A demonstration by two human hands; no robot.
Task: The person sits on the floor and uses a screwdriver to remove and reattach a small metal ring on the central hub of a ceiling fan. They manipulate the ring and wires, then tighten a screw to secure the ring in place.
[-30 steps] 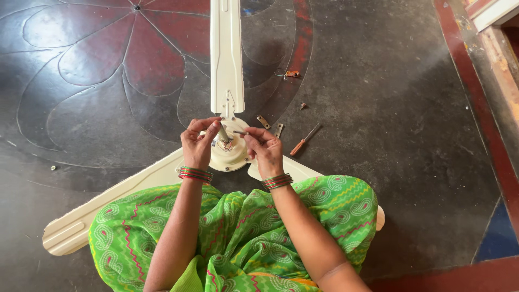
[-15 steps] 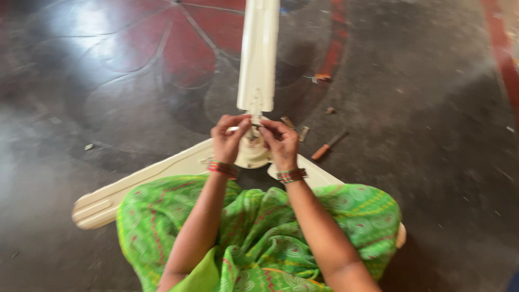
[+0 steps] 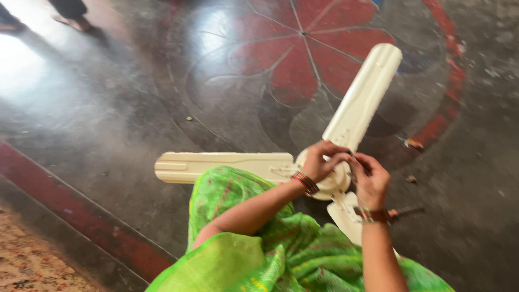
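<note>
Screwdriver point(image 3: 403, 212) – red flower floor pattern point(image 3: 303, 51).

1. The floor point(image 3: 108, 124) is dark polished stone, glossy at the far left where light glares on it.
2. A red flower pattern point(image 3: 308, 54) is inlaid at the far centre, ringed by a red band point(image 3: 448, 108) on the right.
3. A red border strip point(image 3: 70, 216) runs along the near left; beyond it lies a speckled surface.
4. A cream ceiling fan point(image 3: 346, 130) lies flat on the floor, blades spread left, far right and near.
5. Small bits point(image 3: 413, 144) lie on the floor right of the fan; a screwdriver point(image 3: 405, 212) lies near right.
</note>
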